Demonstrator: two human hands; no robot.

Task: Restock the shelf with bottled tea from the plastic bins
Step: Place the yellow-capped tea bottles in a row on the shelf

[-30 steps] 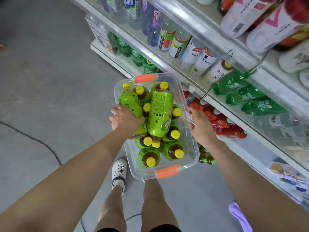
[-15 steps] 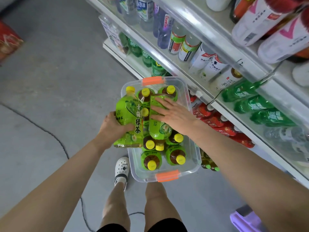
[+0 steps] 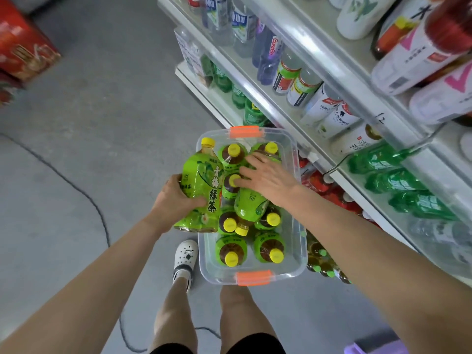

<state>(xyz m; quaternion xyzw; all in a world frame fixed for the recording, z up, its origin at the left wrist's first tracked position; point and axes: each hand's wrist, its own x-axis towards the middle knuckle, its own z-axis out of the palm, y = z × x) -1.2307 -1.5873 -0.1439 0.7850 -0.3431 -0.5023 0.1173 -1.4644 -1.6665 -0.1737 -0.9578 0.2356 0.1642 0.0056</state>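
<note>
A clear plastic bin (image 3: 298, 241) with orange latches rests on my knee beside the shelf. It holds several green-labelled tea bottles with yellow caps. My left hand (image 3: 176, 200) grips one green tea bottle (image 3: 203, 185) at the bin's left rim, lifted and tilted. My right hand (image 3: 268, 175) lies across a second green tea bottle (image 3: 249, 204) that rests on its side on top of the standing ones, with fingers spread over it.
The white drinks shelf (image 3: 329, 72) runs along the right, stocked with water, white cartons, green soda bottles (image 3: 393, 180) and red bottles low down. A red carton (image 3: 23, 52) stands far left. A black cable (image 3: 84, 198) crosses the grey floor. My white shoe (image 3: 185, 256) is below the bin.
My right hand left the bin's right rim and came onto the lying bottle. My left hand has lifted its bottle up and leftward out of the pile.
</note>
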